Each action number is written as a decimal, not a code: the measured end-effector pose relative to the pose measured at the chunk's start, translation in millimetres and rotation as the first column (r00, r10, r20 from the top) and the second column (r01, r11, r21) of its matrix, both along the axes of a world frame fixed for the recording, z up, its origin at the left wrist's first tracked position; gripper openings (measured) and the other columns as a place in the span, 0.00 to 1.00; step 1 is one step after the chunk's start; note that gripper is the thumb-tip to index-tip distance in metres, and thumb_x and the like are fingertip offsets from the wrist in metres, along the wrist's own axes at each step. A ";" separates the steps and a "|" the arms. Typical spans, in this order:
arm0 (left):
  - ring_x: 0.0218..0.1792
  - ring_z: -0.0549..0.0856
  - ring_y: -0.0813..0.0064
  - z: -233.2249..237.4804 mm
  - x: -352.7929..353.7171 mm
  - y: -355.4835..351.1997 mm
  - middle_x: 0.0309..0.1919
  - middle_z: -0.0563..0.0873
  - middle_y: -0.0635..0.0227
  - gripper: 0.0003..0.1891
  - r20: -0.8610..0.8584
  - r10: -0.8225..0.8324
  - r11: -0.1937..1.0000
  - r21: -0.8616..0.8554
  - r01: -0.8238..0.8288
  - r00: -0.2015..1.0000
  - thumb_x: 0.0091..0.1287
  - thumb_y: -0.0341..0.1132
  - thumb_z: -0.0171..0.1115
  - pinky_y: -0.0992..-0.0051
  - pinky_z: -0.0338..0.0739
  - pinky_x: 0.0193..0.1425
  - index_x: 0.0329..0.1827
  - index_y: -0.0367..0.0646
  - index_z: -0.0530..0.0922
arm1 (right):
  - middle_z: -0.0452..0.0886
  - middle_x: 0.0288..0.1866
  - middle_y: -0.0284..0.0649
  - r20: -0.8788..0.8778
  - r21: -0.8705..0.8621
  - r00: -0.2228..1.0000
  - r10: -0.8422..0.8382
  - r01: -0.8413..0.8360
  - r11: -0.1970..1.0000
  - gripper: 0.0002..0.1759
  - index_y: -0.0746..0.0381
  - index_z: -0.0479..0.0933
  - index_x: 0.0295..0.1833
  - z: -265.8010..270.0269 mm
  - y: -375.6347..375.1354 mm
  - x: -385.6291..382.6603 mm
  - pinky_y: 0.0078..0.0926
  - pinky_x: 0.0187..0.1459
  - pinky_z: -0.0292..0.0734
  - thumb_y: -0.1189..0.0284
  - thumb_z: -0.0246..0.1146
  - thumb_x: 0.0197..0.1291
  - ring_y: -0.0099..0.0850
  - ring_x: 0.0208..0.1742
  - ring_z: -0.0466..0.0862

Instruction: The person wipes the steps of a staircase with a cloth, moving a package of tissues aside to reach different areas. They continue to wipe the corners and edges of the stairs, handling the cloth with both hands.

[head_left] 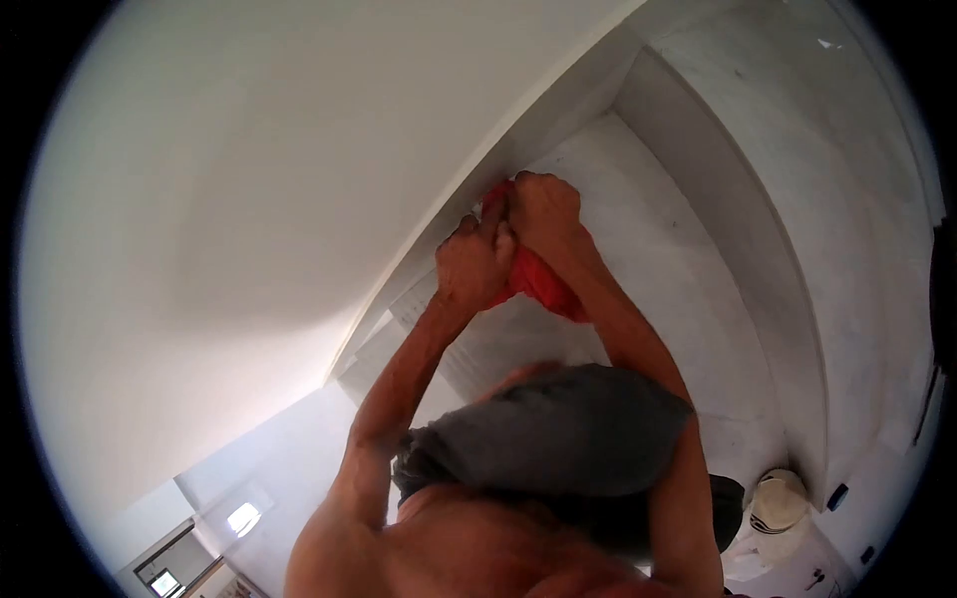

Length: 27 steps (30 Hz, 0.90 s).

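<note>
A crumpled red cloth (543, 286) hangs beneath and between my two hands, near the edge of a large pale panel. My left hand (474, 261) is closed, its fingers wrapped around a bunched part of the cloth. Just above it and to the right, my right hand (543, 207) is also closed on the cloth, knuckles up. The two hands touch or nearly touch. A little of the red fabric shows at the top between them; the rest inside the fists is hidden.
The large pale panel (249, 199) fills the left side. A low ledge (733, 189) curves along the right. My bent knee in grey cloth (568, 429) is below the hands. At the lower right stands a whitish bucket (781, 501), with small dark items (837, 495) nearby.
</note>
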<state>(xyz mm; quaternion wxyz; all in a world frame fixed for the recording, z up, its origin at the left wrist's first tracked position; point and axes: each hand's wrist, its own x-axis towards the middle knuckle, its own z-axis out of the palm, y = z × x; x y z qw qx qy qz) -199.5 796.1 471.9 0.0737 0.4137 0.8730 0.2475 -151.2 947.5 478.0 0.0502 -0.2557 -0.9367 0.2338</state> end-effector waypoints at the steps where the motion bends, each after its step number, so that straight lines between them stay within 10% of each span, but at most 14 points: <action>1: 0.34 0.88 0.43 2.6 5.8 -6.0 0.36 0.86 0.44 0.27 0.036 -0.025 0.999 -0.031 0.026 0.999 0.75 0.42 0.56 0.48 0.84 0.39 0.77 0.48 0.75 | 0.88 0.32 0.54 0.047 -0.006 0.999 0.002 -0.002 1.000 0.08 0.66 0.82 0.29 2.8 -5.6 1.4 0.50 0.37 0.83 0.71 0.67 0.55 0.54 0.36 0.89; 18: 0.37 0.89 0.45 6.1 40.8 -15.9 0.37 0.88 0.45 0.31 0.150 -0.077 0.993 -0.077 0.089 0.986 0.73 0.37 0.57 0.49 0.85 0.40 0.80 0.41 0.69 | 0.89 0.37 0.51 0.021 -0.022 0.999 0.038 -0.037 0.999 0.08 0.63 0.87 0.33 11.5 -18.1 42.6 0.47 0.40 0.85 0.70 0.71 0.54 0.52 0.39 0.90; 24: 0.36 0.89 0.46 9.6 10.9 -2.3 0.36 0.89 0.46 0.31 -0.060 -0.105 0.991 -0.092 0.099 0.993 0.72 0.36 0.58 0.50 0.85 0.37 0.78 0.40 0.69 | 0.88 0.36 0.53 0.017 -0.012 0.997 0.071 -0.071 0.997 0.09 0.66 0.86 0.34 8.9 -12.7 11.4 0.49 0.38 0.84 0.70 0.71 0.54 0.53 0.38 0.89; 27: 0.34 0.89 0.48 -0.8 44.9 -26.4 0.34 0.88 0.48 0.31 0.127 -0.022 0.995 -0.095 0.034 0.992 0.73 0.36 0.58 0.50 0.84 0.36 0.79 0.35 0.67 | 0.88 0.35 0.53 -0.008 -0.003 0.996 0.085 -0.085 0.996 0.09 0.66 0.86 0.33 1.2 -32.3 36.9 0.49 0.39 0.84 0.70 0.72 0.53 0.53 0.38 0.89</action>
